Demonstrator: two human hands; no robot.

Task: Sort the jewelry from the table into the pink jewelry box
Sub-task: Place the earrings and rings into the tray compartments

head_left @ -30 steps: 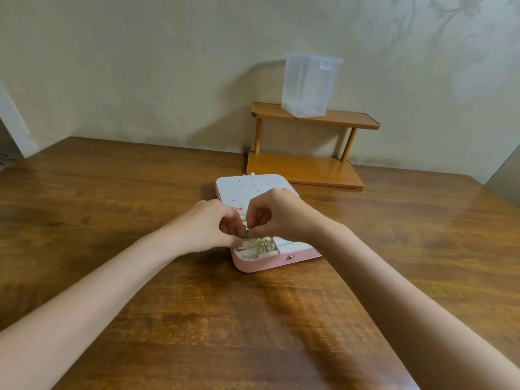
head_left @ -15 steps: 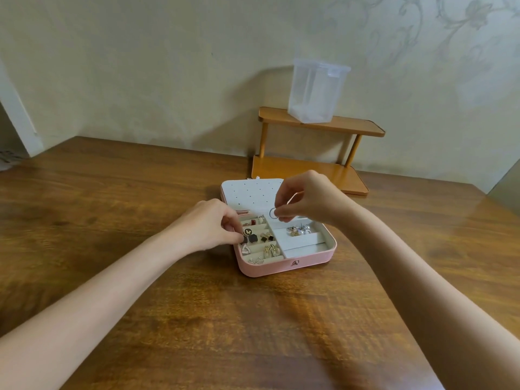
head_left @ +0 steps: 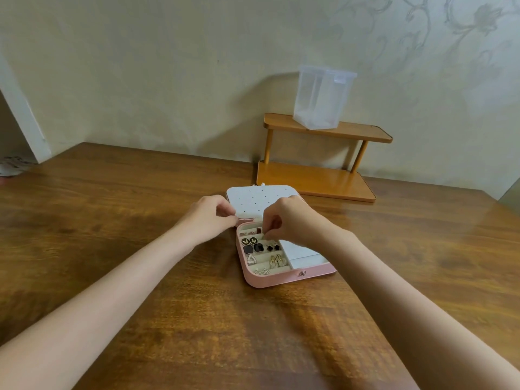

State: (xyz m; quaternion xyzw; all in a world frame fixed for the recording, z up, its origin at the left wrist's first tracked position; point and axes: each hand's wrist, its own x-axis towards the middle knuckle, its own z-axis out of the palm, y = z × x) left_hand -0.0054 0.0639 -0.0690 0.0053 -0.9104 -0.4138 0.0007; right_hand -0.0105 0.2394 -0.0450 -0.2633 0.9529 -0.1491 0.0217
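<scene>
Wooden table point(head_left: 140, 220); pink jewelry box point(head_left: 281, 278) centre; wooden shelf point(head_left: 315, 180) behind.

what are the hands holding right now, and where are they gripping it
The right hand pinches a small piece of jewelry at its top, over the pink jewelry box. The left hand grips the box's hinge corner.

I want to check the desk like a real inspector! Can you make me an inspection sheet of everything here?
Surface: wooden table, glossy, no loose jewelry seen on it.
Job's things: pink jewelry box lies open; earrings fill its left compartments.
Clutter: wooden shelf at the wall, clear plastic container on top.
Grippers: left hand grips the box's left hinge edge; right hand pinches something small over the upper compartments, too small to tell.
Cables: nothing seen.
Surroundings: patterned wall behind.
</scene>
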